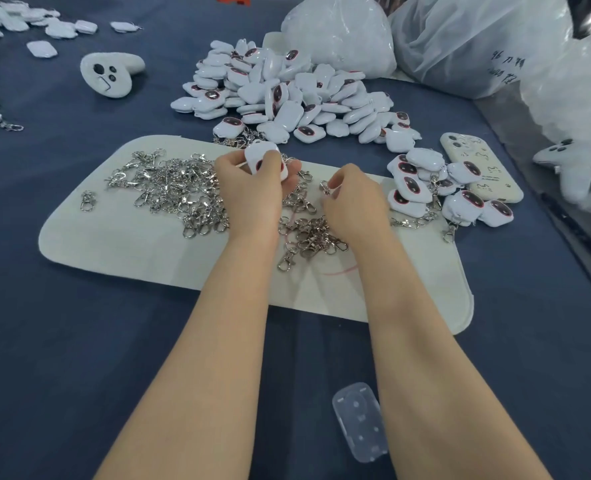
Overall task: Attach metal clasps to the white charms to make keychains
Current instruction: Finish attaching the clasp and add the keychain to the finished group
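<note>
Head view: your left hand point(252, 192) curls its fingers point(270, 169) round a white charm point(256, 156) above the mat point(114, 244); your right hand point(354, 202) pinches a metal clasp point(325, 187) nearby, over loose clasps point(169, 188).

Dark handwriting point(507, 69) on translucent plastic bag point(467, 36), far right: two short lines, seen upside down. Upper line includes digits resembling "96"; remaining characters illegible. Cream phone case point(488, 161): scattered dark squiggles, not readable as text.
</note>
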A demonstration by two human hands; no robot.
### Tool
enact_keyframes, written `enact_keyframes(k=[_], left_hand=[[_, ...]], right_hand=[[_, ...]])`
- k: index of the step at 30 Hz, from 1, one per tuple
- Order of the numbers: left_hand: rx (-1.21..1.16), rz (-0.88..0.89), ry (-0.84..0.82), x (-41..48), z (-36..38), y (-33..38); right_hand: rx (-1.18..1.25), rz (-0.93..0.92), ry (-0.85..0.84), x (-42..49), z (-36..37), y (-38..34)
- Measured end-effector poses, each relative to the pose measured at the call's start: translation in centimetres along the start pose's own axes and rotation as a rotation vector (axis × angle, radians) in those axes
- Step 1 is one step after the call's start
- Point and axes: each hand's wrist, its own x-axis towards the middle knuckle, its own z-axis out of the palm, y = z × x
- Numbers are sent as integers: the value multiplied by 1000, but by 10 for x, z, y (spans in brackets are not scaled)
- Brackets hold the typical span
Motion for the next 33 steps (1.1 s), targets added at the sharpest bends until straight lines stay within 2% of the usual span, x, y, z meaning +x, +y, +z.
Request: enact_keyframes(k=[5,8,11,14,17,26,30,33], left_hand=[[139,55,-88,-5,0,-2],[369,137,-112,-4,0,-4],[532,180,-167,-5,1,-6],[616,222,-203,-7,3,-7],[643,279,-217,-6,4,-11],[683,348,-200,-1,3,-14],[715,374,-149,2,1,-12],[666,320,-133,3,1,-11]], right_hand=[[119,-3,3,-2,-4,1],[513,26,54,-3,-13,1],[933,75,13,-4,-22,-3],[1105,76,-31,-5,-24,-7],[1077,40,-5,-6,-25,-9],[644,-154,111,-8,-28,-16],[652,-189,105,-9,-26,-21],[680,-151,117,-9,-24,-21]])
